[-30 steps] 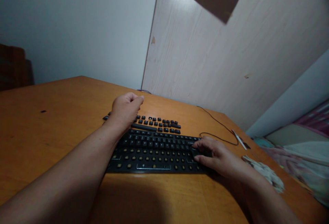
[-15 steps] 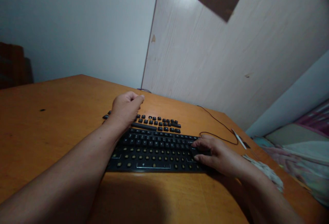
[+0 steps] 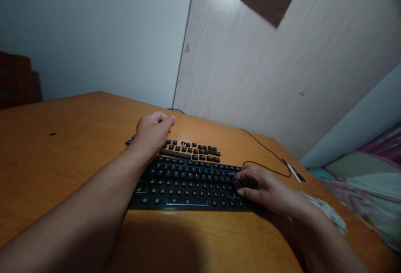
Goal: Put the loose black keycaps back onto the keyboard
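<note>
A black computer keyboard point(image 3: 194, 185) lies on the wooden table, turned with its spacebar side away from me. Its far rows bear keycaps; the nearer rows show bare pale key posts. My right hand point(image 3: 258, 185) holds the keyboard's right end, with thumb and curved fingers on its top. Beyond the keyboard, loose black keycaps point(image 3: 202, 152) stand in rows, with a long spacebar keycap point(image 3: 175, 154) among them. Over the left part of these rows is my left hand point(image 3: 153, 131), closed with thumb against fingers. Whatever it may hold is hidden.
A small black piece point(image 3: 53, 134) lies far left on the table point(image 3: 78, 118). At the right are a black cable point(image 3: 266, 168), a white pen-like stick point(image 3: 291, 169) and a crumpled cloth point(image 3: 326, 210). A wall point(image 3: 238, 77) stands behind the table.
Both hands keep almost the same pose and place. The keyboard and the loose keycaps have not visibly moved.
</note>
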